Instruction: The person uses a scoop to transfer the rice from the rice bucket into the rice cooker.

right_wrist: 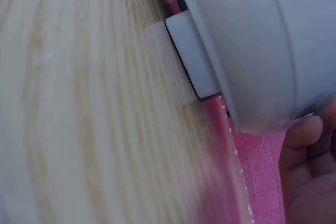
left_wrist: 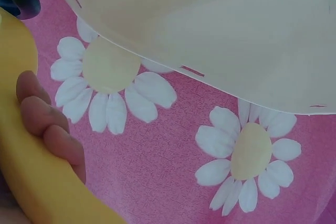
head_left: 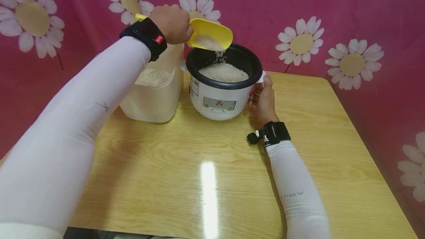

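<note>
My left hand (head_left: 170,23) grips the handle of a yellow scoop (head_left: 214,30), tipped over the open rice cooker (head_left: 217,100). White rice grains fall from the scoop's lip onto the rice (head_left: 225,72) in the black inner pot. The left wrist view shows curled fingers (left_wrist: 44,116) round the yellow handle. My right hand (head_left: 265,100) holds the white side handle (head_left: 262,77) of the cooker, thumb on top and fingers below. In the right wrist view, fingers (right_wrist: 304,132) lie against the cooker's pale body (right_wrist: 252,51).
Left of the cooker stands a translucent bin (head_left: 151,102) with rice (head_left: 153,77) in it, partly behind my left arm. Both stand on a wooden table (head_left: 166,180) against a pink, flower-printed cloth (head_left: 245,3).
</note>
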`<state>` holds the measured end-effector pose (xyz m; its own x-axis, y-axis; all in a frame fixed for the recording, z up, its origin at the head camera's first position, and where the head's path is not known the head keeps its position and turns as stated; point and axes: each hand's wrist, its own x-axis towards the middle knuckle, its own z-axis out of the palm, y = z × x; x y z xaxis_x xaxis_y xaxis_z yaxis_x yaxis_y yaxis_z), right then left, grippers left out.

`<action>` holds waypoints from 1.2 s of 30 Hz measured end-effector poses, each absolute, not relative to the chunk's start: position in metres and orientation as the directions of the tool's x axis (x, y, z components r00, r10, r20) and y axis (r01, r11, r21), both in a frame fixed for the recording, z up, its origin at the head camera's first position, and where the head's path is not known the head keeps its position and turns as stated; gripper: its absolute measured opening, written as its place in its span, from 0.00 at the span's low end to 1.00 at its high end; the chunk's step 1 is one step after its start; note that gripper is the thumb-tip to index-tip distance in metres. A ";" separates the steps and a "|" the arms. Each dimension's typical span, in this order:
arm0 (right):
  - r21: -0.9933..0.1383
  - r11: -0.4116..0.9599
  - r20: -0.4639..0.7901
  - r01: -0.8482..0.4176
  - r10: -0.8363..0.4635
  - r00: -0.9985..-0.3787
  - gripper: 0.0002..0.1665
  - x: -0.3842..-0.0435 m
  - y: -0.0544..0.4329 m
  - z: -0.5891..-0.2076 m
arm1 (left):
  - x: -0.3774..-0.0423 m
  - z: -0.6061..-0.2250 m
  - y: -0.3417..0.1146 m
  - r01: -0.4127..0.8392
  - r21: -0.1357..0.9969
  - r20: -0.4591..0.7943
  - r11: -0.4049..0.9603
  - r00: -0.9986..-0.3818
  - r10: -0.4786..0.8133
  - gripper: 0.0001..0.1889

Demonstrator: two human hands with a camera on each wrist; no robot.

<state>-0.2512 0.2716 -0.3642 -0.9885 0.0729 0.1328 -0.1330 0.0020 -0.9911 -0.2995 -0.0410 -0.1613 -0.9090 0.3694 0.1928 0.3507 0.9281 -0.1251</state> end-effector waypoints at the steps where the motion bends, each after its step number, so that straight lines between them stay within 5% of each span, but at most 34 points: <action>1: -0.991 0.004 0.135 -0.135 0.072 -0.988 0.44 -0.251 0.272 -0.364 | -0.299 -0.161 -0.041 0.356 -0.122 0.199 0.926 -0.906 0.375 0.22; 36: -0.991 -0.002 0.130 -0.130 0.076 -0.989 0.43 -0.257 0.277 -0.370 | -0.292 -0.157 -0.055 0.418 -0.031 0.307 0.908 -0.861 0.406 0.24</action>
